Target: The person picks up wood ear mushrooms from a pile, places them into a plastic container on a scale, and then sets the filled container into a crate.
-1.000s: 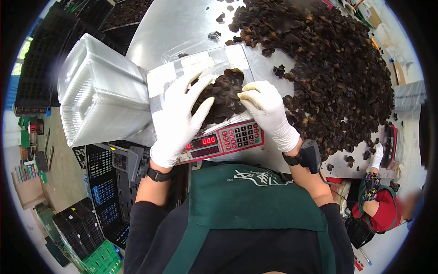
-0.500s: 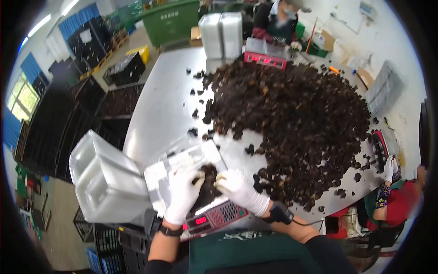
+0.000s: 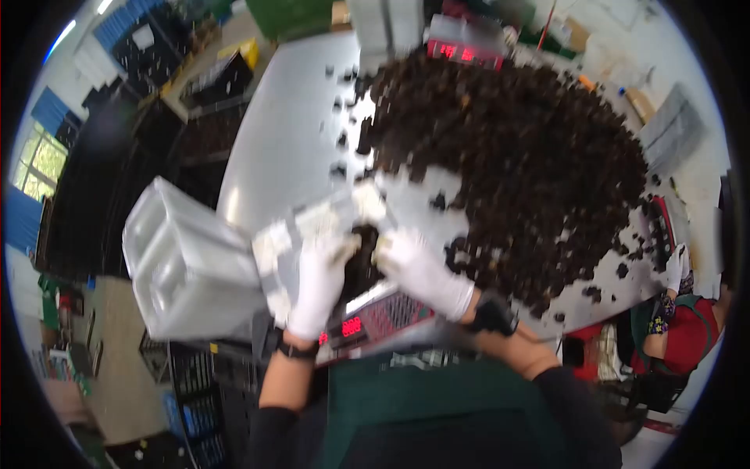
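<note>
Although the head view is smeared by motion, the main positions can be read. Both hands are covered by white gloves and are placed on a clear tray [image 3: 308, 230] that is set on a scale [image 3: 375, 319] at the near edge of the metal surface [image 3: 285, 133]. A portion of dark fungus [image 3: 361, 262] is held in the tray, between the two hands.

The left hand [image 3: 320, 285] is laid against the left side of the portion. Its fingers [image 3: 337, 252] are stretched out almost flat, and nothing is enclosed by them. The right hand [image 3: 418, 270] is placed at the right side of the portion, with its fingers [image 3: 388, 248] curled toward the fungus. Whether any pieces are gripped there cannot be told through the blur.

A stack of clear trays [image 3: 183, 270] is stood just beside the scale, to the left. A large heap of dark fungus [image 3: 508, 156] is spread over the surface beyond the right hand, with loose pieces scattered round its edge. A second scale [image 3: 467, 48] is seen at the far side of the heap. At the right edge, a co-worker's gloved hand [image 3: 675, 268] is raised near the surface, well apart from the tray.
</note>
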Tool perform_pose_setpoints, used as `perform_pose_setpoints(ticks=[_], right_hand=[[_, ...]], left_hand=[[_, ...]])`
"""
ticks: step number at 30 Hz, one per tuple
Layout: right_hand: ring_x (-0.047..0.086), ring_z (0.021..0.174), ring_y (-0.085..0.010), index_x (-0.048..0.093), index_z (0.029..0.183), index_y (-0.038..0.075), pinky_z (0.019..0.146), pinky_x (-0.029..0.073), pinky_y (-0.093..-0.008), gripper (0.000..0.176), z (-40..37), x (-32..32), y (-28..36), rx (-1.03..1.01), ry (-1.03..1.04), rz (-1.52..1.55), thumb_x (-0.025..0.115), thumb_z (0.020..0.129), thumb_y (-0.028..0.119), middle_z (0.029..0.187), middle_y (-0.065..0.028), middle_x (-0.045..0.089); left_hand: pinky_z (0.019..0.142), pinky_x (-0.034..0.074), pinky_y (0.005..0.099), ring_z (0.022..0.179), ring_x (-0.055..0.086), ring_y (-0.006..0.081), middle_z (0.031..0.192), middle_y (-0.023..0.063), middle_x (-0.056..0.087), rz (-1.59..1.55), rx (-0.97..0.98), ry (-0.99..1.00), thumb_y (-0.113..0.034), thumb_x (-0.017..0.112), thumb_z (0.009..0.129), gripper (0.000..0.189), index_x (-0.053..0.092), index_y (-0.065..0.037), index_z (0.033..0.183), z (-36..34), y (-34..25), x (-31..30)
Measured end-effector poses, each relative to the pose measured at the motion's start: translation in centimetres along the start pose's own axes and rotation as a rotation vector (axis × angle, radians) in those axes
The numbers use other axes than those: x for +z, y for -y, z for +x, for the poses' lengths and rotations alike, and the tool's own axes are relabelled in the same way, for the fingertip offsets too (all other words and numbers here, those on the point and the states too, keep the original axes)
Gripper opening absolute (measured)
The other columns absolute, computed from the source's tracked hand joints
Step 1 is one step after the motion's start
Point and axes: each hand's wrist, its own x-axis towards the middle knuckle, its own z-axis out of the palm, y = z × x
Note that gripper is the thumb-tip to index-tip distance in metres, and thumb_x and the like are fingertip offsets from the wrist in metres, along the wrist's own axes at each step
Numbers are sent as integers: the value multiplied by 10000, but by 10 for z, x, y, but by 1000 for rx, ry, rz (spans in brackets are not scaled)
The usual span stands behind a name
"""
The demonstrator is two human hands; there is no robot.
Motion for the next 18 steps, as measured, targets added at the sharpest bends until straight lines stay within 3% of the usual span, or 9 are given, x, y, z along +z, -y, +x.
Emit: perform_pose_setpoints(ticks=[3,6,9,15,17,18], right_hand=[[582,939,-286,656,893,75,837,441,-385,74,2,-4,4,55,-25,51,665,827,107,954,-74,618],[587,940,-262,665,879,75,838,441,-372,69,3,-8,9,103,5,33,685,819,103,974,-50,637],[587,931,-264,665,880,74,829,444,-372,69,4,-9,10,108,-1,24,687,819,99,967,-47,640],[581,929,-287,660,898,80,822,449,-392,91,-3,0,5,8,11,-51,666,823,131,958,-78,624],[583,922,-299,651,914,85,817,457,-409,117,-7,8,0,-20,-10,-77,661,818,150,956,-96,615],[586,918,-299,648,919,86,819,460,-411,116,-5,6,1,4,14,-55,661,824,151,961,-95,615]], left_hand=[[803,526,331,891,692,268,940,141,730,-128,-87,45,-15,688,846,158,750,-39,989,4,-8,-8],[757,515,361,845,666,318,875,159,693,-188,-113,39,-9,669,841,151,740,-32,973,3,-8,-7],[758,516,360,849,670,313,865,160,689,-218,-169,32,-25,675,845,154,744,-40,982,0,-6,-4],[799,505,373,891,673,306,929,129,717,-209,-104,31,-80,744,792,167,750,-64,958,-2,-2,-2],[851,479,372,910,678,292,952,106,729,-8,40,-34,-85,764,768,146,744,-82,912,-2,3,-1],[865,467,372,901,676,286,951,100,729,4,22,-66,-78,761,769,129,737,-85,896,0,-2,-3]])
